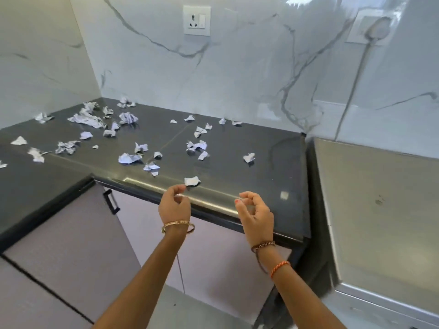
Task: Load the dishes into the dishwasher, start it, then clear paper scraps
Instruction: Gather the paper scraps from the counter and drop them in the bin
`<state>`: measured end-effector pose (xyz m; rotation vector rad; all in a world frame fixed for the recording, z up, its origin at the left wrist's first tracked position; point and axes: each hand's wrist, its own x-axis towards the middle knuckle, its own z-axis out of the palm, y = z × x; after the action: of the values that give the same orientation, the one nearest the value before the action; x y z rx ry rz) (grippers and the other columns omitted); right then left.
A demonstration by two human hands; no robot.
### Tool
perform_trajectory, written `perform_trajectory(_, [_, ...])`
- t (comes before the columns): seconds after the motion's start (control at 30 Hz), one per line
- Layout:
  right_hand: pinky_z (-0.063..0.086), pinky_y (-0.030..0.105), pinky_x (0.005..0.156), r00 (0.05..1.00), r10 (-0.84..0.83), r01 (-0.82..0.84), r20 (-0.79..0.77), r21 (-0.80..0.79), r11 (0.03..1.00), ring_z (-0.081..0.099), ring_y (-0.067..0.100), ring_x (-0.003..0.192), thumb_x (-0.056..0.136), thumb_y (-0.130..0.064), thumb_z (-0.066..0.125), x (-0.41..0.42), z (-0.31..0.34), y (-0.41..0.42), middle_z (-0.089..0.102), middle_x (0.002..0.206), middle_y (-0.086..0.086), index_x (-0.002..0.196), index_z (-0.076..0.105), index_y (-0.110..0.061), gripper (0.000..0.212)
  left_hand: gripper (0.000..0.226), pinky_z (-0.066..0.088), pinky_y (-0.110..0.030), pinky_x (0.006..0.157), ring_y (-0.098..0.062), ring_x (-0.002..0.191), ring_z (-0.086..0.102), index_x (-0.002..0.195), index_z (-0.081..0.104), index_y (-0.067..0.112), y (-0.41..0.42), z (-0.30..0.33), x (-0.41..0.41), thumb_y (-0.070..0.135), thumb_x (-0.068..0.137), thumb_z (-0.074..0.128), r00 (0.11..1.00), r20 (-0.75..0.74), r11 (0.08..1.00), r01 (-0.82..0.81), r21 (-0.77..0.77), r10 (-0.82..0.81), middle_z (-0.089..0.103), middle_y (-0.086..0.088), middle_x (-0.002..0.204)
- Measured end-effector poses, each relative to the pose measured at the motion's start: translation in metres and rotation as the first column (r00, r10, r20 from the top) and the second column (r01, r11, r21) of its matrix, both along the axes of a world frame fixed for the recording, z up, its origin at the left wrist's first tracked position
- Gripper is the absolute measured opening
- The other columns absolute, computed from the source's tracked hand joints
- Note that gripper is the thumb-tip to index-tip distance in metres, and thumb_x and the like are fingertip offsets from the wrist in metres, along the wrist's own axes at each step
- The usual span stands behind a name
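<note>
paper scraps on counter, left hand and right hand raised, empty

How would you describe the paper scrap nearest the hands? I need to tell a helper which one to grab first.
Find the dark countertop and follow its shiny front edge. One white paper scrap lies alone right at that edge, just beyond the left hand. All the other scraps sit farther back toward the marble wall.
</note>
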<state>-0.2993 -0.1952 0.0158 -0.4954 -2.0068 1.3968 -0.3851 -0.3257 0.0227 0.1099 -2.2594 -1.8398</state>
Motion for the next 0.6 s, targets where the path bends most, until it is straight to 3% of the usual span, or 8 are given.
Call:
perform_trajectory(0.1, [0.039, 0.008, 0.063, 0.987, 0.039, -0.073, 0.159, 0.212, 0.975, 0.055, 0.008, 0.081, 0.080, -0.027, 0.069, -0.033, -0.001, -0.005, 0.054, 0.101, -0.005, 0.112, 0.058, -0.016, 0.035, 0.032, 0.050, -0.030, 0.073, -0.014, 0.075, 0.052, 0.104, 0.064, 0.007, -0.013, -0.006, -0.033, -0.009, 0.084, 0.045, 0.988, 0.092, 0.967, -0.142, 0.212, 0.125, 0.057, -0.001, 0.086])
perform_trajectory(0.17, [0.039, 0.013, 0.079, 0.963, 0.086, -0.181, 0.254, 0.378, 0.908, 0.051, 0.014, 0.100, 0.078, -0.028, 0.070, -0.059, -0.007, -0.005, 0.049, 0.114, 0.001, 0.122, 0.053, -0.014, 0.048, 0.031, 0.053, -0.029, 0.074, -0.006, 0.070, 0.053, 0.100, 0.064, 0.009, -0.019, -0.012, -0.057, -0.010, 0.084, 0.046, 0.979, 0.116, 0.936, -0.195, 0.294, 0.167, 0.057, 0.005, 0.081])
perform_trajectory(0.3, [0.032, 0.021, 0.089, 0.920, 0.120, -0.327, 0.374, 0.561, 0.760, 0.042, 0.019, 0.110, 0.079, -0.038, 0.066, -0.116, -0.013, -0.011, 0.041, 0.124, 0.005, 0.127, 0.050, -0.021, 0.053, 0.026, 0.050, -0.013, 0.053, 0.008, 0.049, 0.052, 0.096, 0.063, 0.007, -0.028, -0.019, -0.104, -0.010, 0.085, 0.047, 0.987, 0.066, 0.949, -0.158, 0.273, 0.145, 0.054, 0.009, 0.069])
perform_trajectory(0.4, [0.032, 0.029, 0.094, 0.876, 0.143, -0.435, 0.460, 0.629, 0.644, 0.040, 0.021, 0.115, 0.081, -0.050, 0.058, -0.158, -0.021, -0.019, 0.041, 0.127, 0.004, 0.128, 0.048, -0.027, 0.054, 0.024, 0.048, -0.010, 0.049, 0.008, 0.050, 0.053, 0.093, 0.064, 0.008, -0.033, -0.020, -0.135, -0.009, 0.084, 0.049, 0.992, 0.042, 0.971, -0.128, 0.203, 0.122, 0.058, 0.007, 0.072])
perform_trajectory(0.47, [0.037, 0.033, 0.089, 0.881, 0.098, -0.428, 0.463, 0.691, 0.583, 0.047, 0.022, 0.108, 0.082, -0.054, 0.047, -0.182, -0.029, -0.023, 0.049, 0.120, 0.002, 0.122, 0.053, -0.028, 0.048, 0.024, 0.048, -0.009, 0.049, 0.004, 0.053, 0.054, 0.091, 0.064, 0.011, -0.034, -0.018, -0.155, -0.008, 0.084, 0.051, 0.993, 0.056, 0.975, -0.117, 0.190, 0.108, 0.060, 0.006, 0.075])
perform_trajectory(0.53, [0.046, 0.033, 0.076, 0.940, 0.027, -0.294, 0.340, 0.770, 0.566, 0.057, 0.021, 0.090, 0.079, -0.049, 0.038, -0.199, -0.031, -0.024, 0.059, 0.096, -0.002, 0.101, 0.064, -0.028, 0.040, 0.024, 0.047, -0.012, 0.051, 0.002, 0.050, 0.053, 0.092, 0.063, 0.010, -0.032, -0.016, -0.174, -0.008, 0.084, 0.051, 0.991, 0.090, 0.973, -0.111, 0.200, 0.095, 0.058, 0.007, 0.070])
perform_trajectory(0.6, [0.046, 0.031, 0.070, 0.969, -0.055, -0.176, 0.240, 0.830, 0.529, 0.055, 0.018, 0.084, 0.077, -0.044, 0.037, -0.216, -0.033, -0.014, 0.060, 0.082, -0.006, 0.082, 0.066, -0.030, 0.033, 0.025, 0.047, -0.018, 0.056, 0.006, 0.047, 0.053, 0.094, 0.063, 0.009, -0.027, -0.016, -0.192, -0.010, 0.084, 0.050, 0.991, 0.113, 0.971, -0.091, 0.221, 0.067, 0.057, 0.008, 0.069])
